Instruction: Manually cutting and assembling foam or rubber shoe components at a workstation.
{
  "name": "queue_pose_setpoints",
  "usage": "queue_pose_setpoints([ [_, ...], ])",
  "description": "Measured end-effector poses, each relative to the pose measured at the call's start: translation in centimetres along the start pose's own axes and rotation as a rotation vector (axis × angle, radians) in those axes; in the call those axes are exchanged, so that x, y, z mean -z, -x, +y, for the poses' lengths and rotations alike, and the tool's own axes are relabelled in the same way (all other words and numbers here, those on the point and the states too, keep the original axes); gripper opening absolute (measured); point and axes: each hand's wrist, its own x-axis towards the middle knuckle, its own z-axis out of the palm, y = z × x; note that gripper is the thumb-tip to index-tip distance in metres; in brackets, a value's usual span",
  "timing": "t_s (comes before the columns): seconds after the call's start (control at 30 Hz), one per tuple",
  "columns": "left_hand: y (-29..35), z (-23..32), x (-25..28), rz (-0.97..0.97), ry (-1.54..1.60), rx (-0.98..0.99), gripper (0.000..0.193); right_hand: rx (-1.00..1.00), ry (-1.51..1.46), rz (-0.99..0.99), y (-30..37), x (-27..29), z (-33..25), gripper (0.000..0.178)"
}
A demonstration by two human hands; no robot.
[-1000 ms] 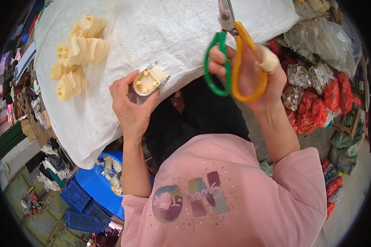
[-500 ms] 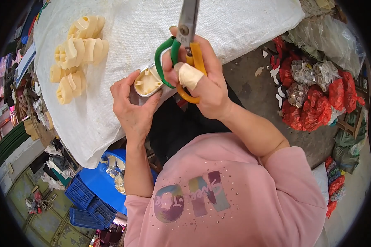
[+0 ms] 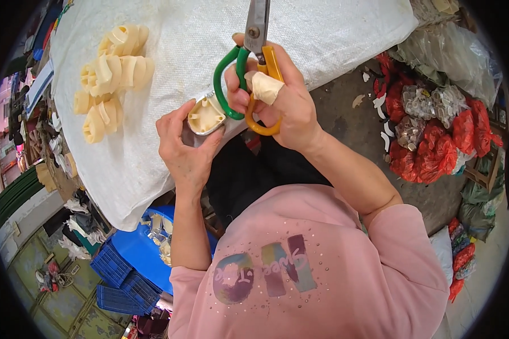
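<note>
My left hand [image 3: 188,144] grips a small cup-shaped cream plastic part [image 3: 205,117] with a shiny silver rim, between thumb and fingers at the table's near edge. Its hollow side faces up and shows small posts inside. My right hand [image 3: 293,99] is closed round a pair of scissors [image 3: 257,33] with one green and one yellow handle, the blades pointing away from me. A cream wrap [image 3: 266,88] covers the right thumb. The green handle loop is right beside the part; whether they touch I cannot tell.
Several stacked cream plastic pieces [image 3: 108,76] lie at the left on the white woven sheet [image 3: 178,34]. Below left stands a blue tub [image 3: 144,248] with silvery parts, by blue crates [image 3: 112,265]. Red plastic bags [image 3: 430,150] and white scraps [image 3: 386,127] are on the floor at right.
The whole view has shifted slightly. My right hand has turned a little with the scissors, and its fingers show more through the handles. The left hand keeps its hold on the part.
</note>
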Motion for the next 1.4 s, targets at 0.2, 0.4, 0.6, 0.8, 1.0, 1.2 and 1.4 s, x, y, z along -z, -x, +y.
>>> queue_pose_setpoints([
  [0.2, 0.1, 0.0, 0.4, -0.002, 0.044, 0.009, 0.058, 0.130, 0.247, -0.069, -2.4, -1.1, 0.7, 0.044],
  [0.4, -0.1, 0.0, -0.1, -0.003, 0.050, -0.001, 0.057, 0.037, 0.168, -0.035, -3.2, -0.3, 1.2, 0.044],
  [0.6, -0.2, 0.5, 0.1, 0.007, 0.062, 0.006, 0.056, 0.230, 0.298, 0.071, -3.2, -1.2, 3.0, 0.044],
  [0.8, -0.4, 0.0, 0.1, 0.037, 0.023, -0.034, 0.056, 0.087, 0.156, -0.045, -3.7, -1.4, -0.2, 0.046],
  [1.0, -0.4, -0.3, 0.0, 0.059, 0.038, -0.063, 0.057, 0.116, 0.323, -0.052, -3.4, -0.6, 1.5, 0.048],
  [1.2, 0.0, -0.2, -0.1, 0.106, 0.097, -0.099, 0.056, 0.125, 0.419, -0.139, -2.7, -2.0, 0.1, 0.049],
  [1.4, -0.3, -0.2, -0.1, 0.081, 0.055, -0.094, 0.055, 0.069, 0.536, -0.097, -3.3, -1.1, -0.3, 0.048],
])
